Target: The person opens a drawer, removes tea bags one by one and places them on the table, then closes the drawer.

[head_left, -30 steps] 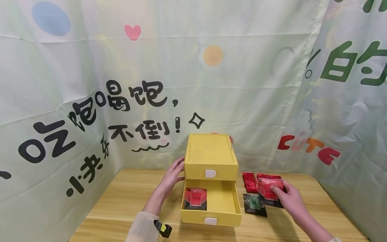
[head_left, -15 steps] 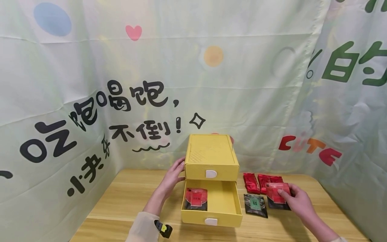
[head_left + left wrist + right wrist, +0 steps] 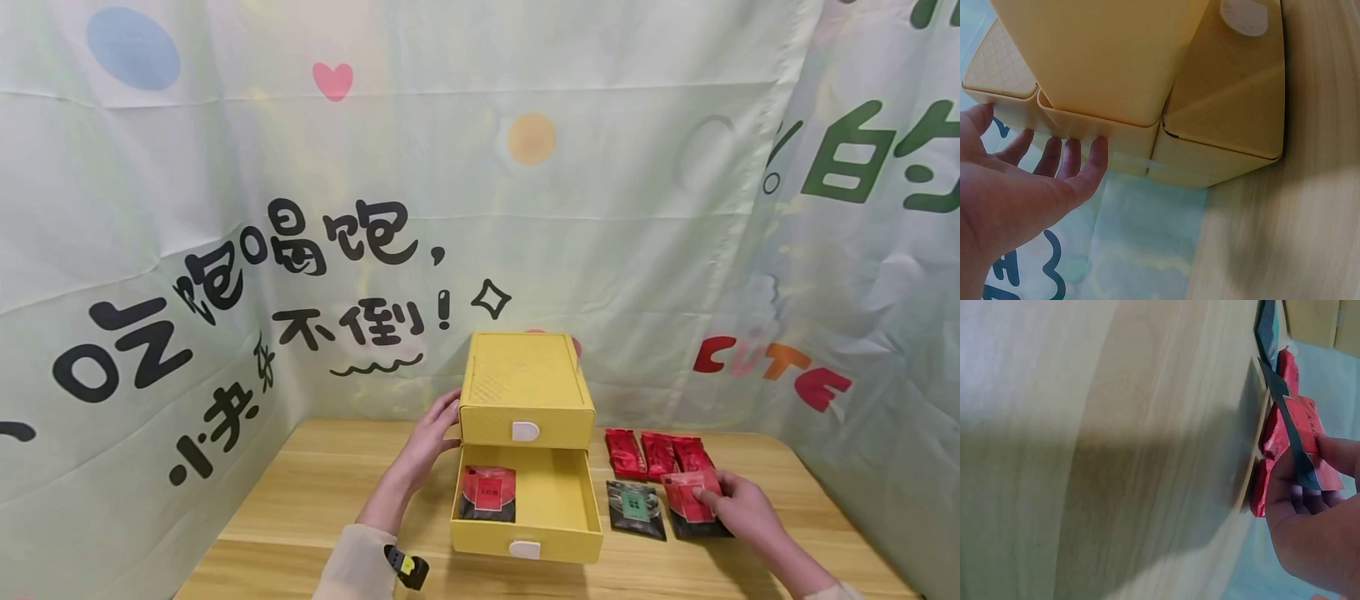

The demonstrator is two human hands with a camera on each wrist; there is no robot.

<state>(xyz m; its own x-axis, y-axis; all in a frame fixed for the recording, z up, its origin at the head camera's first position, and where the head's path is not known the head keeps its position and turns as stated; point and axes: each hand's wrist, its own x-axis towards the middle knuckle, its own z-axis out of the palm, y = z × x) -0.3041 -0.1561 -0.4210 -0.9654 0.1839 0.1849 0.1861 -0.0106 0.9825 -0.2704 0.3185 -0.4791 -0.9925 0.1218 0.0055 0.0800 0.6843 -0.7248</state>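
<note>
A yellow two-drawer box [image 3: 525,367] stands at the middle of the table with its lower drawer [image 3: 558,496] pulled out. One red-and-black tea sachet [image 3: 487,493] lies at the left inside that drawer. My left hand [image 3: 426,437] rests on the box's left side, fingertips along its wall in the left wrist view. My right hand [image 3: 1316,525] pinches another red-and-black sachet [image 3: 1304,425], thumb on its front and fingers behind. In the head view this sachet is low over the table, just right of a black-and-green sachet [image 3: 636,508].
Several shiny red packets [image 3: 660,454] lie in a row behind the held sachet, right of the box. The wooden table [image 3: 300,500] backs onto a printed cloth curtain [image 3: 615,250]. A black device [image 3: 407,567] sits on the left sleeve.
My right hand has moved the held sachet rightward and down toward the table, uncovering the black-and-green sachet and more of the red packets. My left hand stays at the box.
</note>
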